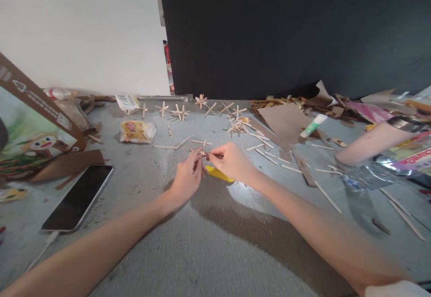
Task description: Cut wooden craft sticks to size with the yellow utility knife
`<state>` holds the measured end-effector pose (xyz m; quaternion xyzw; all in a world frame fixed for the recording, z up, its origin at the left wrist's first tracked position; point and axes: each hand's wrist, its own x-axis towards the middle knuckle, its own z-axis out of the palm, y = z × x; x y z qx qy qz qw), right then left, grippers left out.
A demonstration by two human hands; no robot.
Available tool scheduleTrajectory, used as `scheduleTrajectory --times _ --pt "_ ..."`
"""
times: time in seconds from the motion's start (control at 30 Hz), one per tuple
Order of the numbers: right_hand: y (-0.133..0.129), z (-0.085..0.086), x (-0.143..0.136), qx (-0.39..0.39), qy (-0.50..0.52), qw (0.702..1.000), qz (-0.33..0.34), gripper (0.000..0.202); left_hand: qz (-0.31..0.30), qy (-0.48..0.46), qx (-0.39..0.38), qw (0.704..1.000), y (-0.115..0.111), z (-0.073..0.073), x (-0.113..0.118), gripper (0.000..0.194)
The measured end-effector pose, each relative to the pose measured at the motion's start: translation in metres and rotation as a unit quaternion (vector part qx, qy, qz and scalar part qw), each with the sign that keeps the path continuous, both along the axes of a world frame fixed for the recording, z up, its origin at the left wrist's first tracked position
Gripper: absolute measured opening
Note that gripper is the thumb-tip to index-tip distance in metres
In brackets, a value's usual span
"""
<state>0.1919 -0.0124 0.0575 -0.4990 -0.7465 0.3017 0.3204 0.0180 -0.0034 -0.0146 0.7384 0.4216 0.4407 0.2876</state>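
Note:
Near the middle of the table, my left hand (188, 173) pinches small wooden craft sticks (204, 148) that cross one another at the fingertips. From the other side my right hand (232, 161) closes its fingers on the same sticks, so the two hands almost meet. Just below the fingers lies a yellow tool with a toothed edge (219, 174), partly covered by the hands. Loose sticks (164, 147) rest on the table beyond my left hand. Farther back stand star-shaped and crossed stick pieces (180, 112), with a heap of sticks (237, 126) to their right.
At left are a phone (79, 198) on a cable and a printed cardboard box (37, 130). A small yellow packet (136, 132) sits behind. To the right lie a glue stick (313, 126), brown cardboard (279, 121), a pink tumbler (373, 142) and scattered sticks (328, 197).

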Motion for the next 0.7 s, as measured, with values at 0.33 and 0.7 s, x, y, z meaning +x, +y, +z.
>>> scheduleTrajectory --times 0.33,0.7 --pt "-0.003 -0.011 -0.008 -0.024 0.039 0.999 -0.014 0.034 -0.031 -0.033 -0.035 0.998 -0.002 0.005 0.0 0.03" --pt "-0.002 -0.015 -0.01 0.006 0.033 0.999 -0.004 0.036 -0.026 -0.037 -0.041 0.998 -0.003 0.002 0.001 0.032"
